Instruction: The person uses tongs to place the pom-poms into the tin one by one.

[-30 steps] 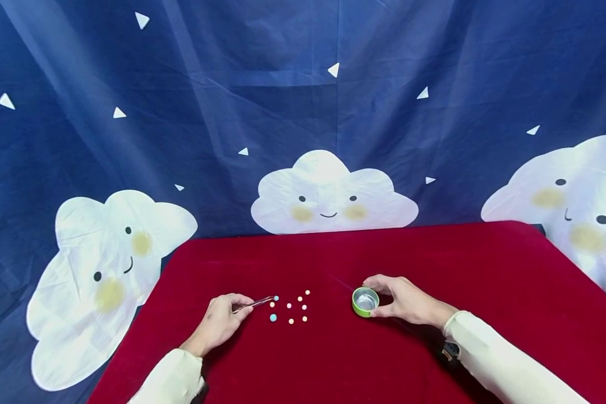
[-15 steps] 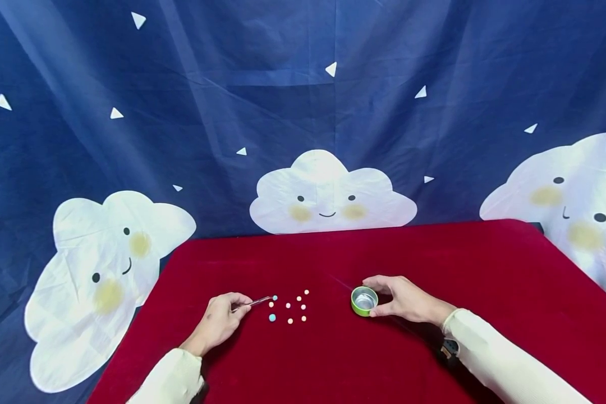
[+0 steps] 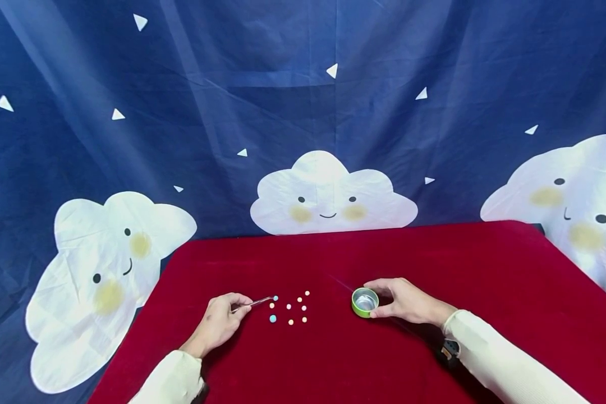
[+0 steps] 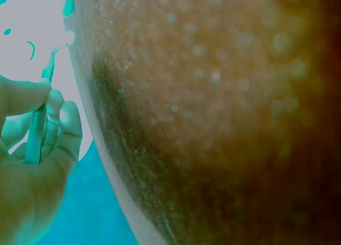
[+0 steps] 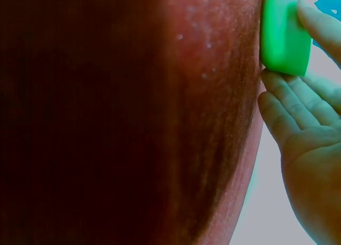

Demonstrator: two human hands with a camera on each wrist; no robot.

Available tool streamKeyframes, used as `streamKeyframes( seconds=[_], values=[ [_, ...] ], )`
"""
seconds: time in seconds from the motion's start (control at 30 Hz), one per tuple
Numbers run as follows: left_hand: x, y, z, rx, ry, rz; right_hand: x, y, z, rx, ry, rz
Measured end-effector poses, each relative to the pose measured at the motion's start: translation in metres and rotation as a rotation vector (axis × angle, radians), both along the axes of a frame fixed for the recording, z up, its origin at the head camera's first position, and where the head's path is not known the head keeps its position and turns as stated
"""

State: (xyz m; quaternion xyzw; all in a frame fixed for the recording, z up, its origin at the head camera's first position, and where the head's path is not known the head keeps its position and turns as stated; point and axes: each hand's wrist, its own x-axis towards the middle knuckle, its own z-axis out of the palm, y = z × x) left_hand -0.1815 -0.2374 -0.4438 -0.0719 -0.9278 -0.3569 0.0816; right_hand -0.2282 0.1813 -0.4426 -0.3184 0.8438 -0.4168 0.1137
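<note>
My left hand (image 3: 218, 322) pinches a pair of slim metal tweezers (image 3: 257, 303) between thumb and fingers. The tweezers' tips are right at a small blue bead (image 3: 275, 298) on the red cloth. In the left wrist view the tweezers (image 4: 36, 130) lie along the palm, with a bent tip. Near them sit a larger blue bead (image 3: 272, 318) and several pale, cream and pinkish beads (image 3: 289, 307). On the right, my right hand (image 3: 409, 302) grips a round green tin (image 3: 361, 312) by its side. The tin stands upright, its silvery inside facing up. The right wrist view shows its green wall (image 5: 285, 37).
A dark red cloth (image 3: 323, 359) covers the table, whose far edge meets a blue curtain (image 3: 283, 84) printed with white clouds (image 3: 333, 174). On the right wrist is a dark watch (image 3: 450, 349).
</note>
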Motion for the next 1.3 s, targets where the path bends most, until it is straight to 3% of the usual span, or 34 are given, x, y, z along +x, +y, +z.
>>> streamKeyframes(
  seconds=[0.67,1.3],
  values=[
    [0.001,0.01,0.013,0.052,-0.037,-0.008,0.0,0.004,-0.002,-0.017,-0.009,0.001],
    [-0.002,0.026,0.017,0.075,-0.018,-0.076,0.0,0.004,-0.003,0.01,-0.001,-0.01]
  ],
)
